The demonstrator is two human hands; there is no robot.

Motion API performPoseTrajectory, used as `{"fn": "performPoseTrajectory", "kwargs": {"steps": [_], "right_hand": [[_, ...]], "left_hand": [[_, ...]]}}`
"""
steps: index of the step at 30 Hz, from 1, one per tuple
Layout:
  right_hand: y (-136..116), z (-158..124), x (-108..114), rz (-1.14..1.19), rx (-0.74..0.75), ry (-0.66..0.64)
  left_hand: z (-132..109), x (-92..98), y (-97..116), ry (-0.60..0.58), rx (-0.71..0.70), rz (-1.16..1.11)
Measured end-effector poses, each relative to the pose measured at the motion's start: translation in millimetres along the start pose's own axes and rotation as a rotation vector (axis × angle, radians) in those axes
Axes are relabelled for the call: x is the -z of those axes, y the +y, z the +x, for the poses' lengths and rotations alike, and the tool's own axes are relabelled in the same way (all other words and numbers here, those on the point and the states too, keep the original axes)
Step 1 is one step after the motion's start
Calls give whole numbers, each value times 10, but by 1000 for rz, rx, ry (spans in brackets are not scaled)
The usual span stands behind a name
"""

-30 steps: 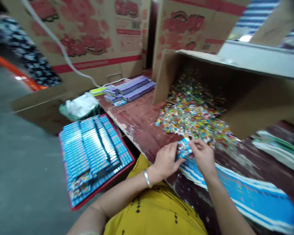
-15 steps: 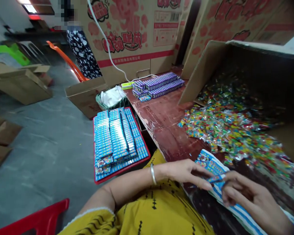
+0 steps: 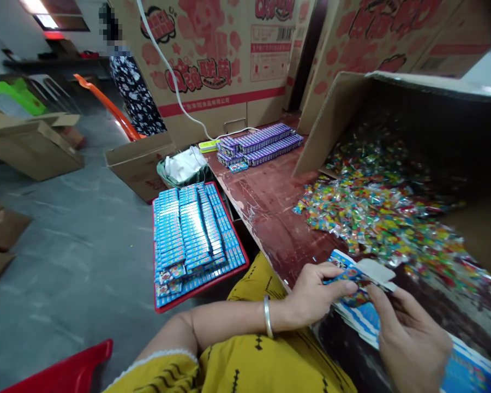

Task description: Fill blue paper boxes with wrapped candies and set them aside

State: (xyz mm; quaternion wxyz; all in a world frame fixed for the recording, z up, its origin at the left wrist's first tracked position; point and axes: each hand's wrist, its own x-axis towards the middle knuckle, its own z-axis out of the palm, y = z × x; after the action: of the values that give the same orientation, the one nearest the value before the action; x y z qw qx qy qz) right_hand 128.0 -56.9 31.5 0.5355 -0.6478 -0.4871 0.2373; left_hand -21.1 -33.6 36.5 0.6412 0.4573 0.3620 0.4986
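Observation:
My left hand is closed on one end of a small blue printed carton, thumb on top. My right hand grips the other end, by a raised white flap. The carton looks partly unfolded, and fingers hide some of it. Right below both hands lies a spread of flat blue-and-white cartons along the table's near edge. Beyond them, small wrapped candies in many colours spill from a large cardboard box lying on its side.
To the left, a red tray carries rows of blue filled-looking boxes. Purple boxes are stacked at the table's far end. Beside them stands a lined bin. A person in patterned clothing is in the background.
A blue carton has come up off the flat ones into both hands, and its white flap now shows. My left hand has gone from lying over the cartons to gripping.

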Motion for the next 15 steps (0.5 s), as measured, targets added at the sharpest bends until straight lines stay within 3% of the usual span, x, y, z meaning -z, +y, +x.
{"fn": "performPoseTrajectory", "kwargs": {"steps": [3, 6, 10, 15], "right_hand": [[28, -37, -102, -60, 14, 59], [0, -40, -181, 55, 27, 75], [3, -61, -272, 138, 70, 137], [121, -90, -238, 81, 126, 80]], "left_hand": [[-1, -25, -72, 87, 2, 26], [-31, 13, -87, 111, -25, 97], [-68, 103, -31, -40, -69, 225], [-38, 193, 12, -212, -31, 243]]}}
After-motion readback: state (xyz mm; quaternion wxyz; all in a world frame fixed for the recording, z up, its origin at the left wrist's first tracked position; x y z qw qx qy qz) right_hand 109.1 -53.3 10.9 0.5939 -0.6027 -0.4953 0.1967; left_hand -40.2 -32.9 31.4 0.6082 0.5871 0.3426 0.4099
